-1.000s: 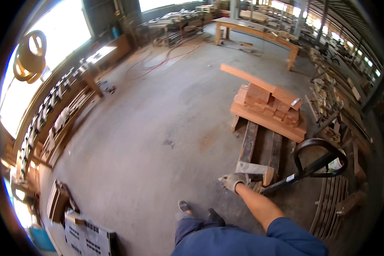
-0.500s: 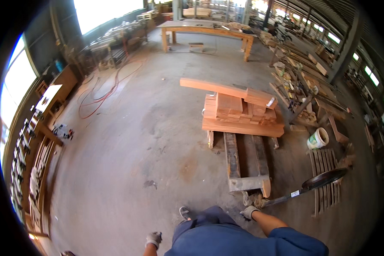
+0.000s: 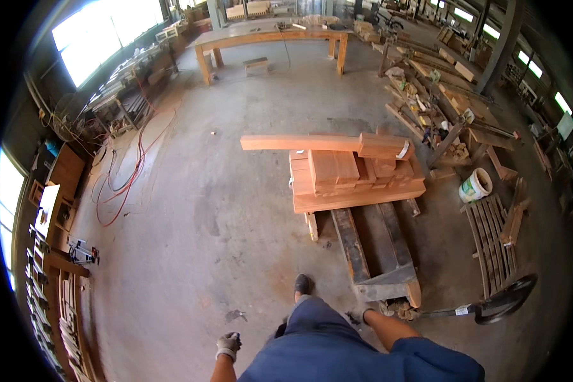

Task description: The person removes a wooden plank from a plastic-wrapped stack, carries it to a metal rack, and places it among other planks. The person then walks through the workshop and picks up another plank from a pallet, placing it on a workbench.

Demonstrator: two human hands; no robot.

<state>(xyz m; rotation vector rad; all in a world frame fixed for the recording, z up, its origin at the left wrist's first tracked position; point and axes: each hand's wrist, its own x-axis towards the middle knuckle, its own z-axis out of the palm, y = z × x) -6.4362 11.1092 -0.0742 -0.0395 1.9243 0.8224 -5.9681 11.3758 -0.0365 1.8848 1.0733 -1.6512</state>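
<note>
1. Blue work clothing fills the lower edge, and both gloved hands are seen beside it.
2. The left hand (image 3: pixel 228 345) is curled into a loose fist near the concrete floor (image 3: pixel 191 242), with nothing held in it.
3. The right hand (image 3: pixel 361 314) is placed low by the near end of the pallet jack (image 3: pixel 379 261); whether anything is gripped cannot be told.
4. The jack's black loop handle (image 3: pixel 506 298) is seen well to the right.
5. Stacked timber blocks (image 3: pixel 353 172) are carried on the jack's far end, and a long plank (image 3: pixel 299 142) is laid across them.
6. A white bucket (image 3: pixel 475 185) is seen to the right, and a long workbench (image 3: pixel 270 35) farthest off.
</note>
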